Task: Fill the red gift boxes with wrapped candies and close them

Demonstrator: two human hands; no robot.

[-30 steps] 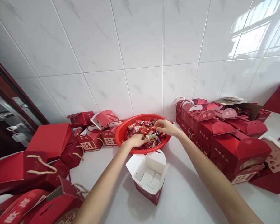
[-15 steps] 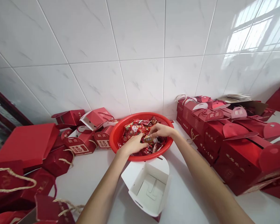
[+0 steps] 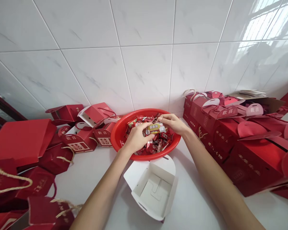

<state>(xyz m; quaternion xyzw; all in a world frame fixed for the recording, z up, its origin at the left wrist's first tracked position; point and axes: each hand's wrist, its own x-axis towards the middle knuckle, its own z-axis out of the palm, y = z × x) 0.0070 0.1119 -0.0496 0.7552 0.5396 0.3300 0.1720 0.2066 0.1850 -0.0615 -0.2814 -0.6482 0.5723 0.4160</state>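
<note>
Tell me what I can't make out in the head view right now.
In the head view:
- Left hand: some fingertips, hidden behind the yellow-and-silver packet.
- Right hand: whether its fingertips press the packet; too small to tell.
- Red basket: its floor, covered by wrapped sweets.
- Open box: most of its outside, hidden by its own flaps and walls.
- Lower-left red box: cut off by the bottom edge.

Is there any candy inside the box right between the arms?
No, that box shows only its bare white inside.
</note>
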